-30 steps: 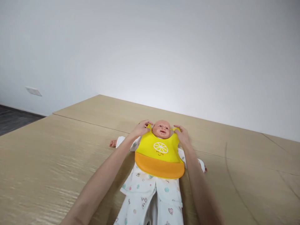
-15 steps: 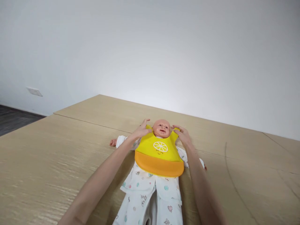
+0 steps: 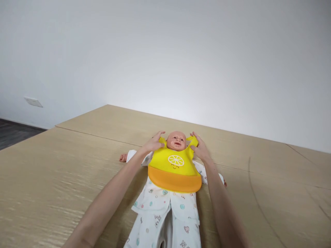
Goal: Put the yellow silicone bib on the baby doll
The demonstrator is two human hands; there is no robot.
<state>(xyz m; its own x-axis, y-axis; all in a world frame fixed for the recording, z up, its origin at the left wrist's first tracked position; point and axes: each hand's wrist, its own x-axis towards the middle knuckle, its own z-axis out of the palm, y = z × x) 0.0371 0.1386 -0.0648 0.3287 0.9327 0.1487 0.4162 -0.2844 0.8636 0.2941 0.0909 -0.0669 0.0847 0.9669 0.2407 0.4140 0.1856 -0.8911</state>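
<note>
Left hand [image 3: 153, 143] and right hand [image 3: 201, 149] reach forward, half-spread, touching the yellow bib [image 3: 174, 170].

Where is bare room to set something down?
Bare table lies outside the left forearm, outside the right forearm, and between the doll's head and the wall. Crowded: beside the head, left hand and right hand touch the yellow bib.
</note>
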